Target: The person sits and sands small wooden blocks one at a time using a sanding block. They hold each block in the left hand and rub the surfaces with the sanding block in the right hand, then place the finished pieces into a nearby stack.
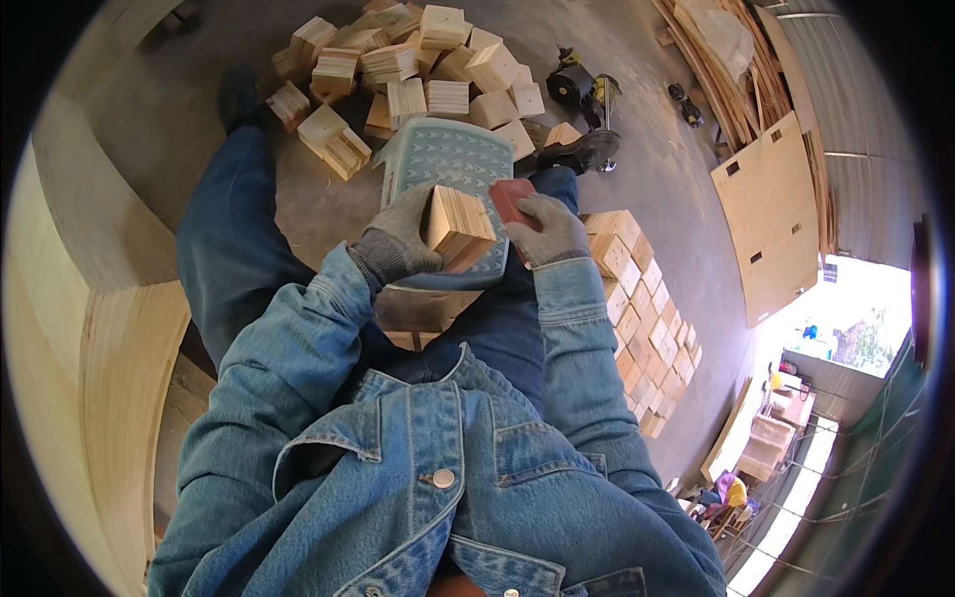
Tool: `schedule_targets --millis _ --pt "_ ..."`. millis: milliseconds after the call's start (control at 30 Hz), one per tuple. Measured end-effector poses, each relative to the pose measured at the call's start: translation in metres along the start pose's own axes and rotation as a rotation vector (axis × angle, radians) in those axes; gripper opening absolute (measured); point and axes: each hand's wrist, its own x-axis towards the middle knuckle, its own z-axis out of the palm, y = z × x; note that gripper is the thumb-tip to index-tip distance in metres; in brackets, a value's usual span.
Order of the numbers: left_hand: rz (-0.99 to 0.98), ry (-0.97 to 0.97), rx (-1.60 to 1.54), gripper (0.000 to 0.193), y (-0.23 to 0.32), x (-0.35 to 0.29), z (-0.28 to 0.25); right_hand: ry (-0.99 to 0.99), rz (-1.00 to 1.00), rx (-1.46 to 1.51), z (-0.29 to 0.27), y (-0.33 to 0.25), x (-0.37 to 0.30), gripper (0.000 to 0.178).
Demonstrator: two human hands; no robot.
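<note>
My gloved left hand [403, 237] is wrapped round a layered plywood block [461, 229], held tilted above a light blue-green plastic stool [438, 141]. Its striped edges show on the upper and lower faces. In my gloved right hand [549, 229] is a flat, reddish-brown rectangular piece that looks like folded sandpaper [511, 202], gripped between thumb and fingers. A small gap separates it from the block. The stool, with its patterned top, stands between my legs.
Beyond the stool lies a loose heap of plywood blocks [423, 65]. Blocks are stacked in neat rows [642, 308] at my right. A black-and-yellow power tool [574, 82] rests near my right shoe [582, 152]. Large plywood panels [99, 289] rise at my left.
</note>
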Motion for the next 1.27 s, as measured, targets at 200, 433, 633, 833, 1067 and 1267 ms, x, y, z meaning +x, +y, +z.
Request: schedule_targets --millis 200,433,633,833,1067,1267 --pt "0.005 -0.035 -0.160 0.105 -0.002 0.007 -0.002 0.086 0.149 0.314 0.016 0.050 -0.034 0.053" --pt "0.102 0.041 -0.101 0.104 0.009 0.009 0.004 0.094 0.265 0.453 0.032 0.051 -0.056 0.056" --pt "0.268 0.202 -0.245 0.111 -0.017 0.025 0.021 0.239 0.169 0.462 0.026 0.049 -0.039 0.057" --pt "0.213 0.146 -0.356 0.118 -0.037 0.037 0.044 0.323 -0.070 0.368 0.023 0.018 -0.011 0.057" --pt "0.220 0.104 -0.590 0.122 -0.036 0.036 0.049 0.244 -0.131 0.062 0.030 -0.019 0.027 0.062" --pt "0.244 0.129 -0.434 0.124 -0.037 0.034 0.045 0.158 -0.090 -0.067 0.021 -0.033 0.026 0.060"
